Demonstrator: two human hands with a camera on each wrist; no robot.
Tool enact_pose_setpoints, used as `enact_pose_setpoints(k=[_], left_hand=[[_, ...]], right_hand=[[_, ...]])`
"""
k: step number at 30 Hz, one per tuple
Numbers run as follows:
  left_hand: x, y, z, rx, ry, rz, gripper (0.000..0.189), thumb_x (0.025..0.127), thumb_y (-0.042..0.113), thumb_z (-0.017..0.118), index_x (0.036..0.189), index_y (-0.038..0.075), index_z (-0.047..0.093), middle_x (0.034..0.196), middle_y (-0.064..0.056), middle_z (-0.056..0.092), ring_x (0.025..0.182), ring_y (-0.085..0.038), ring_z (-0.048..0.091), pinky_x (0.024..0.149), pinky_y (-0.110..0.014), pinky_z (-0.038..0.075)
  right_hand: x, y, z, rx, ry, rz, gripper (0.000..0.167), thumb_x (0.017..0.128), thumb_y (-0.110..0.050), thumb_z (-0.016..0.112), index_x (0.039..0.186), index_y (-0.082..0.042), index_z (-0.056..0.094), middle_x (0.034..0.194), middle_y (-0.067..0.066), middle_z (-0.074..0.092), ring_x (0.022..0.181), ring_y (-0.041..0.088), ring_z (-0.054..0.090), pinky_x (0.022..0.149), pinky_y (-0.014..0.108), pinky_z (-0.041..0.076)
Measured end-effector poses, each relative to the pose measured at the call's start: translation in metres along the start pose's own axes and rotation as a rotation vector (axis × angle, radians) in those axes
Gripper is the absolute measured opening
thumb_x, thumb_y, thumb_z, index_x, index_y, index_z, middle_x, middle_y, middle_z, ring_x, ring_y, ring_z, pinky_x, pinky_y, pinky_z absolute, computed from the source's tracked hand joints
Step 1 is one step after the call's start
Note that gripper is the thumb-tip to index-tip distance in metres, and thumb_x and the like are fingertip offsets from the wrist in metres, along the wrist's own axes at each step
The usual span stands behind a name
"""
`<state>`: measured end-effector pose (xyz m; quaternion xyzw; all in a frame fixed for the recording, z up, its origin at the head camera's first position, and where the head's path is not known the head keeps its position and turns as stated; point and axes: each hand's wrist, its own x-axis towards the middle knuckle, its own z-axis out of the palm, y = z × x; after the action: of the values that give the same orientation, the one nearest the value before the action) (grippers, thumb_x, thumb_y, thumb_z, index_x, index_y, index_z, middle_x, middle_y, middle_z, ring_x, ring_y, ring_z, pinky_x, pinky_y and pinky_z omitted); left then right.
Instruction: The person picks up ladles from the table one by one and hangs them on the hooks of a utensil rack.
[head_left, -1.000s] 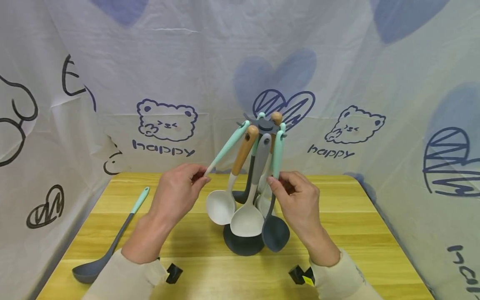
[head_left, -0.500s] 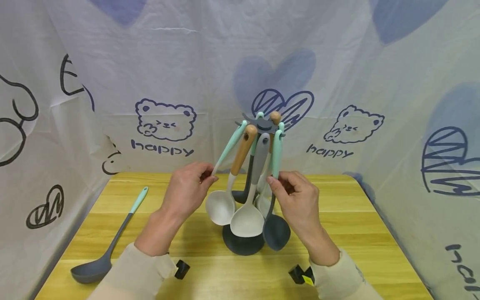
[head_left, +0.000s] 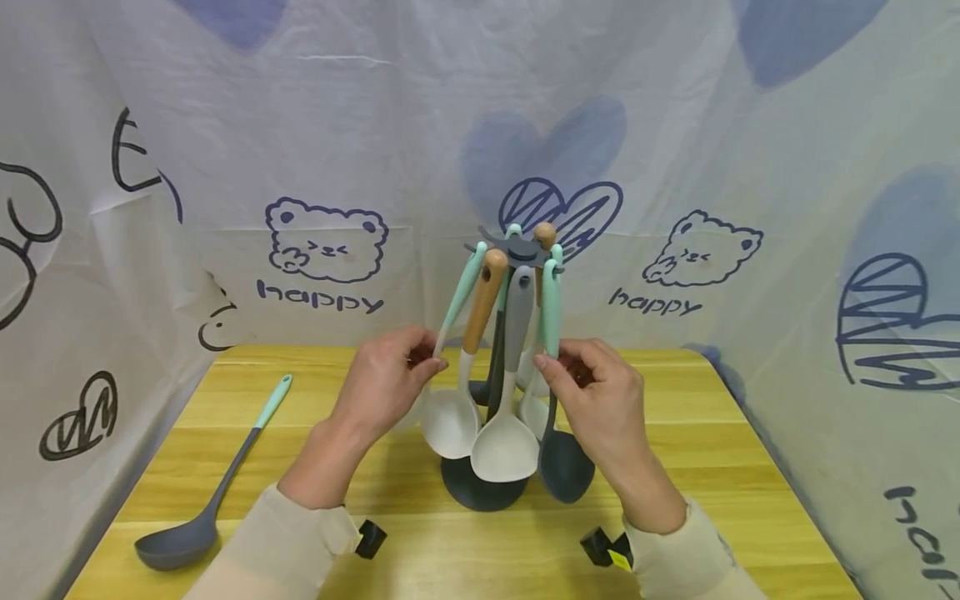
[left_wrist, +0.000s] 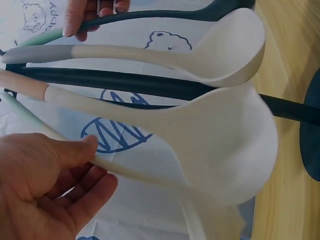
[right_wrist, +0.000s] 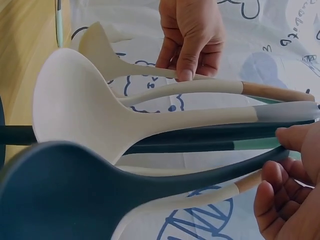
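— While both sleeves sit nearest us, what has changed?
— Her left hand (head_left: 386,379), pinching a mint-handled utensil (head_left: 459,304), has swung it in towards the rack (head_left: 516,250); it hangs nearly straight. Right hand (head_left: 600,400) pinches the dark ladle (head_left: 562,462) hanging there.
— And its head?
— Hidden behind pale spoons (head_left: 504,446); can't tell what it is

The white utensil with the mint handle (head_left: 455,304) hangs from the left side of the rack, tilted outward, its thin shaft pinched by the left hand (head_left: 386,379). The dark ladle with the mint handle (head_left: 553,392) hangs near upright at the rack's right, its bowl low beside the base, its shaft pinched by the right hand (head_left: 603,400).
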<state>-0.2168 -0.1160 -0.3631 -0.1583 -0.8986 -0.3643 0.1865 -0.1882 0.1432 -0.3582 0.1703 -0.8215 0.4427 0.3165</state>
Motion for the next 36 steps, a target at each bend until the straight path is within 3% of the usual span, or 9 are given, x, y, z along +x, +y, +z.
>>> enact_pose_setpoints(k=[4,7,11,17,28,36], left_hand=[[-0.001,0.000,-0.001,-0.020,-0.044,-0.017,0.008,0.094,0.015,0.082,0.097,0.012,0.075,0.088,0.000,0.074,0.080,-0.017,0.071,0.070,-0.036,0.061],[0.000,0.001,0.000,0.016,-0.039,-0.011,0.007,0.096,0.015,0.080,0.098,0.012,0.074,0.087,-0.001,0.074,0.076,-0.016,0.067,0.067,-0.034,0.058],[0.001,0.003,0.002,0.059,-0.012,-0.014,0.006,0.096,0.014,0.079,0.098,0.011,0.074,0.086,-0.002,0.074,0.073,-0.017,0.065,0.064,-0.032,0.056],[0.001,0.006,0.003,0.037,-0.047,-0.012,0.008,0.095,0.013,0.081,0.097,0.010,0.074,0.087,-0.002,0.074,0.076,-0.017,0.067,0.067,-0.034,0.057],[-0.002,0.008,-0.002,0.015,-0.083,-0.081,0.016,0.094,0.013,0.081,0.107,0.008,0.074,0.093,-0.004,0.075,0.082,-0.017,0.070,0.073,-0.036,0.060],[-0.010,0.002,-0.007,0.023,-0.113,-0.119,0.023,0.098,0.009,0.075,0.121,0.008,0.072,0.108,-0.008,0.075,0.097,-0.023,0.073,0.083,-0.041,0.062]], right_hand=[[0.000,-0.001,-0.001,0.016,0.057,-0.035,0.012,0.091,-0.013,0.084,0.099,-0.006,0.080,0.082,0.003,0.069,0.065,0.011,0.057,0.057,0.016,0.047],[-0.001,-0.001,-0.001,0.034,0.082,-0.055,0.011,0.092,-0.013,0.084,0.098,-0.005,0.079,0.082,0.003,0.069,0.065,0.011,0.057,0.057,0.015,0.046],[-0.001,-0.002,0.000,0.041,0.076,-0.064,0.010,0.093,-0.013,0.083,0.098,-0.006,0.079,0.082,0.003,0.069,0.065,0.010,0.057,0.056,0.016,0.046],[-0.002,-0.001,0.000,0.022,0.088,-0.066,0.009,0.092,-0.014,0.083,0.097,-0.007,0.079,0.082,0.002,0.069,0.060,0.010,0.055,0.052,0.017,0.044],[0.000,-0.003,0.002,0.029,0.078,-0.054,0.010,0.091,-0.015,0.085,0.097,-0.008,0.080,0.077,0.000,0.065,0.058,0.011,0.053,0.049,0.017,0.041],[-0.001,-0.005,0.003,0.034,0.162,-0.092,0.009,0.093,-0.010,0.082,0.101,-0.007,0.080,0.084,0.003,0.069,0.062,0.008,0.054,0.055,0.014,0.042]])
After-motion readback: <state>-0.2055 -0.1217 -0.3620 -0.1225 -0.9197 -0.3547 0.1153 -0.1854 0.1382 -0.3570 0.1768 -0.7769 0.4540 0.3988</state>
